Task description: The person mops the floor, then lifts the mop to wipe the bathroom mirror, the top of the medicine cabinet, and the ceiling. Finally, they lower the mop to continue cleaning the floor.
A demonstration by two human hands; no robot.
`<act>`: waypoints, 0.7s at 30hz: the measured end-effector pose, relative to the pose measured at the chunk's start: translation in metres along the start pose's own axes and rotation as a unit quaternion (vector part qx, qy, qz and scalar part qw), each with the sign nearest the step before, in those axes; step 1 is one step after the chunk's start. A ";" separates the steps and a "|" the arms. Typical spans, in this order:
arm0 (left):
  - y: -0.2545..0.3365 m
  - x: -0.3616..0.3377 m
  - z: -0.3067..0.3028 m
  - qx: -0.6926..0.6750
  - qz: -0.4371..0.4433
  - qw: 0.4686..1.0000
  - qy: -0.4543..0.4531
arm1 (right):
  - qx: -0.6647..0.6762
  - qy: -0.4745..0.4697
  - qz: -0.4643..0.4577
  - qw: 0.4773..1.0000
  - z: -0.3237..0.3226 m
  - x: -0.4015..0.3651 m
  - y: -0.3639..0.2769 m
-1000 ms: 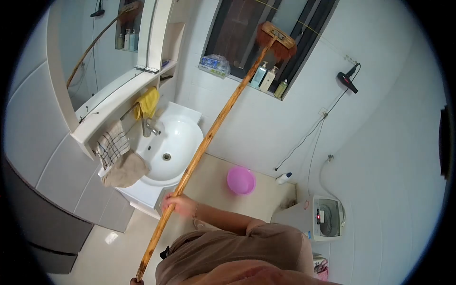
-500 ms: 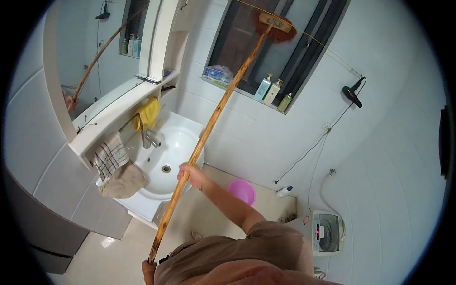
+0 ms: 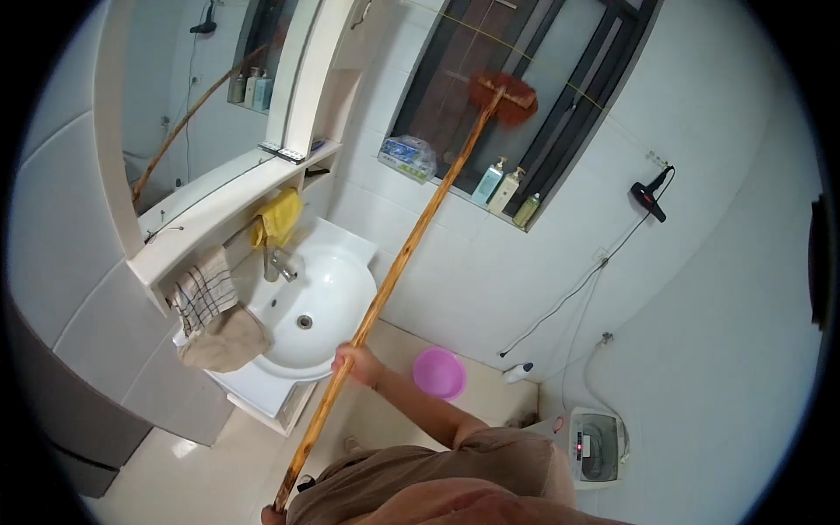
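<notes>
A long wooden broom handle [image 3: 411, 245] runs diagonally from the bottom edge up to a reddish brush head [image 3: 505, 93], which rests against the dark window [image 3: 525, 79]. My right hand [image 3: 359, 363] is closed around the handle about a third of the way up, arm stretched forward. My left hand [image 3: 269, 514] is only just visible at the bottom edge, at the handle's lower end, and seems to grip it. My brown shirt fills the lower middle of the view.
A white sink [image 3: 311, 306] stands left, with cloths [image 3: 214, 306] on a rail and a mirror [image 3: 192, 87] above. Bottles [image 3: 503, 188] line the windowsill. A pink basin [image 3: 439, 372] sits on the floor. A small washing machine [image 3: 595, 442] and a wall-hung hairdryer [image 3: 649, 197] are right.
The brush head rose along the window, then came back down. My right hand went up and down with the handle and has kept its grip.
</notes>
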State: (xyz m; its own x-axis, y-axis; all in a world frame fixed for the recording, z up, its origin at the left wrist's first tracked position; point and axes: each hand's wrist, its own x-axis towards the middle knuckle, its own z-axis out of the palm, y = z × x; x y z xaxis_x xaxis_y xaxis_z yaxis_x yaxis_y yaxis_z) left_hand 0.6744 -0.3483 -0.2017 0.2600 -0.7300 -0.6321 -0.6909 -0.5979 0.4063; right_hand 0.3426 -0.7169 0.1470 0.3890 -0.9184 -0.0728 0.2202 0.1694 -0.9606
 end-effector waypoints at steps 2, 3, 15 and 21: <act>0.059 0.044 0.011 -0.092 0.011 0.994 0.057 | 0.067 0.021 0.013 0.997 -0.038 0.024 -0.010; 0.083 0.052 0.013 -0.081 0.062 0.992 0.067 | 0.074 0.026 0.002 0.997 -0.056 0.035 -0.016; 0.260 0.055 -0.038 -0.151 0.127 0.980 0.026 | 0.044 0.060 0.029 0.997 -0.102 0.069 -0.135; 0.159 0.034 -0.030 -0.148 0.059 0.986 0.052 | 0.105 -0.030 0.030 0.994 -0.080 0.048 -0.039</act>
State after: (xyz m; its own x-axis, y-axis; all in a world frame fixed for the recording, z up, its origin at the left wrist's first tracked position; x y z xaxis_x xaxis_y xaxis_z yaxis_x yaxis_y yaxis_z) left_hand 0.5937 -0.4781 -0.1386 0.2678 -0.8207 -0.5047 -0.4977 -0.5664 0.6568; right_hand 0.2809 -0.7959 0.1595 0.4580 -0.8825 -0.1071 0.3735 0.3004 -0.8777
